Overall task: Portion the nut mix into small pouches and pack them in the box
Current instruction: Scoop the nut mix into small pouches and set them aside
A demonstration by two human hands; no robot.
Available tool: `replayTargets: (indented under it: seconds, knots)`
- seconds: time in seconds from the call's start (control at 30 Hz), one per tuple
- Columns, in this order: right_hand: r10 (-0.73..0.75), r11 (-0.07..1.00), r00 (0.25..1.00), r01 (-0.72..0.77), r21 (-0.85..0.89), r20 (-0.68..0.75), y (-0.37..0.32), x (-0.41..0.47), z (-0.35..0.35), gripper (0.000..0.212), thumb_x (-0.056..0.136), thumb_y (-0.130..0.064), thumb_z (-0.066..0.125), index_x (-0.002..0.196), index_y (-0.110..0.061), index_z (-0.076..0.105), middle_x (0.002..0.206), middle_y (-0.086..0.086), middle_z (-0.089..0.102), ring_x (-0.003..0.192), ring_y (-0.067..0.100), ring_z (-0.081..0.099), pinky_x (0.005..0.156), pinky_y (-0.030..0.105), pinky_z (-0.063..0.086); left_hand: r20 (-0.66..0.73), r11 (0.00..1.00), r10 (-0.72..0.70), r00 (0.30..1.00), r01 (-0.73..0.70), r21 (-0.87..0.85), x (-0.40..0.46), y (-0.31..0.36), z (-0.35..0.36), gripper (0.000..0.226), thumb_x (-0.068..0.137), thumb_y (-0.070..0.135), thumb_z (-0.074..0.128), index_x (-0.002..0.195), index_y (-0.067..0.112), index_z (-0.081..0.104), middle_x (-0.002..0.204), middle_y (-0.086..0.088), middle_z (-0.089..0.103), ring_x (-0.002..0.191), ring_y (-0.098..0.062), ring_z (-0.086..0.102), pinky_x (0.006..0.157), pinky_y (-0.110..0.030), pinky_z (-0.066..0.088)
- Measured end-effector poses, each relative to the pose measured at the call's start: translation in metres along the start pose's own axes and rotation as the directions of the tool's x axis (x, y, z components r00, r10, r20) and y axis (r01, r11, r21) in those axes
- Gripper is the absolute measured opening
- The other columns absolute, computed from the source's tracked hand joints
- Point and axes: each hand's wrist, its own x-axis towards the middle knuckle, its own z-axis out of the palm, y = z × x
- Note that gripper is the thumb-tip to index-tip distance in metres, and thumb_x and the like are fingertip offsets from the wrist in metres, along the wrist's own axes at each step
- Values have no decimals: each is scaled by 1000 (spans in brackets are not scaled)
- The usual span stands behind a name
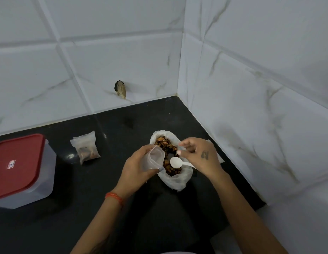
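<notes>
One big bag (175, 180) of nut mix (167, 143) sits open on the black counter (86, 208), close to the corner of the white tile wall (251, 88). The nuts are brown and fill the bag.

The left hand (135, 171) holds one small clear pouch (155, 159) right at the bag's left edge. Its fingers curl around the pouch, and the pouch mouth is open and round. The pouch looks empty.

The right hand (199, 156) is over the right side of the bag. It holds one white spoon (178, 162), with the handle tucked under the palm. The spoon bowl is above the nuts and has nothing in it. The thumb and first finger reach out toward the pouch, and the other fingers are bent.

One filled pouch (86, 149) lies on the counter to the left, well apart from the bag. Farther left is one box (48, 173) with a red lid (16, 164) on it.

An orange band (114, 197) is on the left wrist.
</notes>
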Motion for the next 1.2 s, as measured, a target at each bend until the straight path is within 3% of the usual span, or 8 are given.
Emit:
replayTargets:
  seconds: [0.1,0.17,0.4,0.6,0.77,0.97,1.1,1.2]
  knots:
    - [104,926,994,-87,-368,25,25,-4,5,21,84,-34,67,101,-23,67,95,-6,65,88,12,61,72,23,46,-30,994,-91,995,88,-67,-5,-7,5,62,70,24,82,122,37,50,119,22,55,111,8,50,90,-16,43]
    - [172,880,983,-125,-459,61,33,-6,12,20,86,-33,64,102,-20,66,94,-2,65,85,14,60,67,23,43,-45,983,-159,986,154,-99,-7,-10,9,63,71,22,82,122,37,48,115,24,54,108,6,51,87,-15,43]
    - [189,881,979,-133,-455,79,38,-3,15,13,87,-23,65,98,-18,68,97,1,64,85,14,58,70,23,45,-79,958,-269,960,259,-124,-9,-20,24,62,73,22,80,120,38,43,111,21,53,104,1,50,79,-10,38]
    - [154,873,974,-54,-484,168,37,2,11,7,89,-24,61,96,-20,60,93,-2,66,88,15,60,78,28,48,-82,942,-320,944,307,-136,-8,-24,30,60,74,27,79,122,36,44,116,13,55,108,-7,53,87,-23,45]
    - [-26,882,1000,27,-470,8,21,11,17,13,92,-27,56,98,-16,55,85,-4,61,73,12,55,62,22,39,-86,935,-332,939,316,-159,-6,-24,31,59,74,29,79,122,35,44,118,11,55,108,-8,54,88,-24,45]
    - [-272,834,961,263,-486,54,6,30,46,17,93,-21,56,107,-14,62,92,4,66,85,17,57,66,23,42,-73,930,-343,937,328,-164,-3,-25,32,58,74,30,79,119,38,43,118,14,56,111,-8,54,94,-29,46]
    - [-246,851,957,290,-438,157,12,34,50,17,90,-17,59,104,-16,68,96,8,65,91,20,58,78,29,50,-62,927,-354,933,342,-154,-2,-27,31,60,73,33,80,121,37,44,121,13,57,113,-8,54,99,-35,46]
    - [-200,872,966,251,-421,163,20,31,37,14,87,-17,63,98,-21,70,91,4,62,85,16,57,73,24,46,-49,923,-366,929,355,-151,-1,-28,30,60,72,35,80,120,38,44,119,15,57,112,-8,54,99,-36,46]
